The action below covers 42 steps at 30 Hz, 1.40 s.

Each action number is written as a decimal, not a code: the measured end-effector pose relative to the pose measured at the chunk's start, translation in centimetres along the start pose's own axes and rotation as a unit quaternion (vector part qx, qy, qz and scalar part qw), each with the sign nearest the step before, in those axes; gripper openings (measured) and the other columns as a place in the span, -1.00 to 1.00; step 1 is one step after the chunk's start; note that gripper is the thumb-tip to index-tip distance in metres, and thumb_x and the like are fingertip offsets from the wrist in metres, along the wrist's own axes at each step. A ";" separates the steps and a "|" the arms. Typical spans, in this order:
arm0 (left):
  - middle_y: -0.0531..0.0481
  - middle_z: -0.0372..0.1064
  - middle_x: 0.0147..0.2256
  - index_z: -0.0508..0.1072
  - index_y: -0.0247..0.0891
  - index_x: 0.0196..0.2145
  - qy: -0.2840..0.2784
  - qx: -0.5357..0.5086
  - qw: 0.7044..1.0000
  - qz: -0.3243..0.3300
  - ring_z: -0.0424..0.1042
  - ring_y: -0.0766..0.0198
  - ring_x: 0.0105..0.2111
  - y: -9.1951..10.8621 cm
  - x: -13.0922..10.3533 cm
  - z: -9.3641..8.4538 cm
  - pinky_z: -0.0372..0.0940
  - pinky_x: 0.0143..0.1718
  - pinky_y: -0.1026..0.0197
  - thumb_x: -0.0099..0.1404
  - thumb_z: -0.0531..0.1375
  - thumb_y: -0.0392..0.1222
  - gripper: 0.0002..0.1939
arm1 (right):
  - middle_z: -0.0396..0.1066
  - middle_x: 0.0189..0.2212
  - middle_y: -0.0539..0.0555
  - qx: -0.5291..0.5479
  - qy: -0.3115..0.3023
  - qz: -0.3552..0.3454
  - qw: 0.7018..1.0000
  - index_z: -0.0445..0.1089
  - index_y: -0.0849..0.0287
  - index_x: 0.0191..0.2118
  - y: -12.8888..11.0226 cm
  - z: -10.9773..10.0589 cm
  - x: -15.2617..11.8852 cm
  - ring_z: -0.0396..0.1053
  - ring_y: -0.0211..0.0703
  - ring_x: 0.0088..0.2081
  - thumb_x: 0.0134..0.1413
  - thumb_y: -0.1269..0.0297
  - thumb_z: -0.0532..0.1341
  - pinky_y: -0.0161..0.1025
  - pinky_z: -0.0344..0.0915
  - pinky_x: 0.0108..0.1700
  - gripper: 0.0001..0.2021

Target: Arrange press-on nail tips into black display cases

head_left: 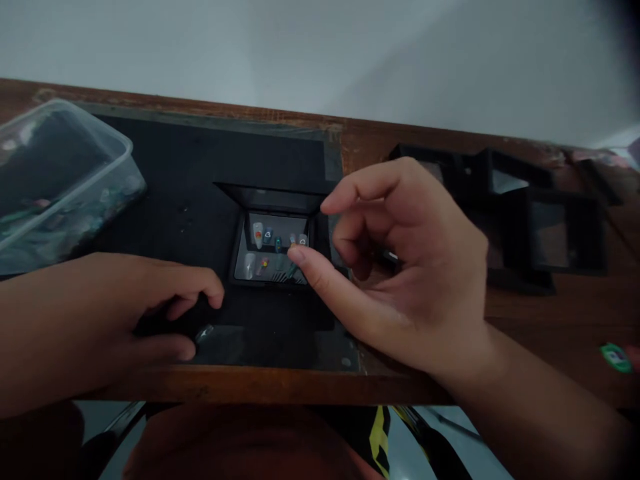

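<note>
A small black case (234, 260) with its clear-windowed lid (273, 199) raised stands on the dark mat. Several decorated press-on nails (257, 235) lie on its pale lining. My right hand (410, 267) is over the case's right side, thumb stretched across the nails and apart from the bent index finger. A shiny glint shows by its curled fingers; I cannot tell what it is. My left hand (135, 307) rests at the mat's front left, thumb and index finger apart. Close to its thumb lies a clear press-on nail (205, 333).
A clear plastic tub (115, 150) holding many nails stands at the left. Several black windowed cases (565, 230) lie stacked at the right. A green trinket (616, 358) is near the right edge. The wooden table (280, 385) meets a pale wall (300, 53).
</note>
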<state>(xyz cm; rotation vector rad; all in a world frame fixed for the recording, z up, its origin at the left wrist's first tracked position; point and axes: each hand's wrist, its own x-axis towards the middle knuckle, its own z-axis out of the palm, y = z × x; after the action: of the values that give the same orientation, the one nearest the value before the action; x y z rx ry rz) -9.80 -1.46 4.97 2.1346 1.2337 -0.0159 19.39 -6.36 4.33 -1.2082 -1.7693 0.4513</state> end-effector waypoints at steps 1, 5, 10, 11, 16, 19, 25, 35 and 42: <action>0.27 0.35 -0.53 0.64 -0.03 -0.25 -0.040 0.035 0.999 0.003 0.28 0.38 -0.59 0.3 0.2 0.1 0.01 -0.47 0.30 0.15 0.39 -0.19 -0.82 | 0.25 -0.47 -0.16 0.005 0.000 0.005 1.000 0.30 0.04 -0.06 0.1 0.0 0.0 0.24 -0.33 -0.53 0.17 0.33 0.42 -0.29 0.24 -0.48 -0.68; 0.24 0.41 -0.46 0.61 -0.06 -0.27 -0.146 0.062 0.987 0.022 0.34 0.37 -0.51 1.6 1.0 0.0 0.08 -0.40 0.33 0.33 0.25 -0.18 -0.90 | 0.28 -0.50 -0.16 -0.002 -0.004 0.010 1.000 0.30 0.01 -0.02 0.1 -0.2 0.1 0.25 -0.29 -0.54 0.20 0.27 0.42 -0.26 0.24 -0.47 -0.66; 0.23 0.34 -0.55 0.56 -0.11 -0.40 -0.105 0.062 0.992 0.017 0.28 0.35 -0.56 2.7 1.0 -0.3 0.04 -0.47 0.32 0.34 0.28 -0.20 -0.87 | 0.26 -0.52 -0.16 -0.010 0.001 0.014 1.000 0.32 0.04 -0.03 -0.2 -0.4 0.3 0.23 -0.29 -0.55 0.22 0.26 0.42 -0.25 0.24 -0.47 -0.69; 0.23 0.33 -0.56 0.55 -0.12 -0.43 -0.103 0.063 0.992 0.020 0.27 0.36 -0.57 2.6 1.0 -0.3 0.04 -0.48 0.32 0.35 0.28 -0.20 -0.83 | 0.26 -0.52 -0.16 -0.007 0.003 0.011 1.000 0.33 0.06 -0.03 -0.2 -0.4 0.3 0.23 -0.32 -0.55 0.21 0.27 0.42 -0.26 0.24 -0.47 -0.69; 0.20 0.46 -0.50 0.59 -0.10 -0.44 -0.066 0.038 0.987 0.143 0.38 0.42 -0.56 1.5 2.0 -0.3 0.12 -0.49 0.36 0.38 0.29 -0.16 -0.79 | 0.30 -0.51 -0.16 -0.034 -0.005 0.000 0.999 0.37 0.07 -0.06 -0.5 -0.5 0.1 0.22 -0.34 -0.56 0.21 0.30 0.40 -0.27 0.19 -0.49 -0.74; 0.18 0.58 -0.34 0.65 -0.04 -0.33 0.018 -0.011 0.969 0.247 0.55 0.44 -0.41 1.2 2.4 -0.3 0.30 -0.35 0.44 0.40 0.36 -0.17 -0.89 | 0.31 -0.53 -0.16 -0.050 -0.029 -0.021 0.998 0.40 0.07 -0.09 -0.6 -0.7 0.2 0.24 -0.32 -0.55 0.24 0.33 0.37 -0.27 0.20 -0.48 -0.81; 0.12 0.69 -0.18 0.71 0.04 -0.19 0.152 -0.109 0.943 0.274 0.68 0.27 -0.21 2.1 2.1 0.4 0.53 -0.16 0.34 0.34 0.44 -0.21 -0.87 | 0.34 -0.50 -0.18 -0.031 -0.144 -0.102 0.984 0.48 0.14 -0.09 -0.7 -0.5 0.1 0.27 -0.40 -0.53 0.29 0.44 0.30 -0.30 0.19 -0.43 -0.88; 0.06 0.70 -0.36 0.75 -0.11 -0.29 0.049 -0.330 0.928 0.165 0.69 0.27 -0.38 4.4 3.7 1.3 0.56 -0.35 0.39 0.29 0.42 -0.30 -0.89 | 0.41 -0.47 -0.18 -0.012 -0.175 -0.117 0.977 0.51 0.12 -0.17 -0.4 -0.4 0.0 0.30 -0.39 -0.48 0.29 0.49 0.30 -0.29 0.15 -0.40 -0.88; 0.07 0.70 -0.35 0.71 -0.20 -0.27 0.018 -0.418 0.898 0.134 0.66 0.38 -0.38 4.9 3.7 1.9 0.52 -0.33 0.46 0.27 0.40 -0.42 -0.85 | 0.39 -0.49 -0.17 0.002 -0.196 -0.083 0.977 0.47 0.09 -0.12 -0.5 -0.4 0.1 0.35 -0.34 -0.45 0.28 0.48 0.23 -0.29 0.13 -0.40 -0.84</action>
<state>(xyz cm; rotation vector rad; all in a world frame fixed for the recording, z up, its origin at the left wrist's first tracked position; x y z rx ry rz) -3.43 -1.30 4.94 1.5078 0.7392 0.5744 19.48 -6.61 4.95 -1.0032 -2.1835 0.6268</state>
